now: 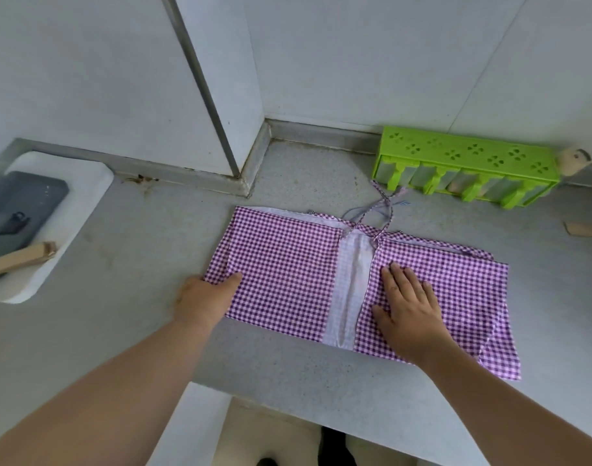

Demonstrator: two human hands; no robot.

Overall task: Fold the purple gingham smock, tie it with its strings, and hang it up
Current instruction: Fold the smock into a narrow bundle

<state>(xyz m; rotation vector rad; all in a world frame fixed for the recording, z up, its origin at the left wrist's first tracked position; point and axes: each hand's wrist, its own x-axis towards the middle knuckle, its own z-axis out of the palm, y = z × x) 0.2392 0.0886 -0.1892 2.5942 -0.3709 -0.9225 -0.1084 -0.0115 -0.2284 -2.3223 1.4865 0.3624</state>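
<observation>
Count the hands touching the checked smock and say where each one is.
2. The left hand grips the smock at its left edge; the right hand lies flat on the right flap, beside the pale middle strip. None seems hidden.

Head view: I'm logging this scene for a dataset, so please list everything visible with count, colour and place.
smock: one, purple gingham, flat on counter, sides folded in
strings: several, striped, crossed at smock's far edge
counter: one, grey
rack: one, green, against back wall
tray: one, white, far left
dark flat item: one, grey, in tray
wooden piece: one, tan, on tray
hands: left hand grips smock's left edge; right hand flat on right half
</observation>
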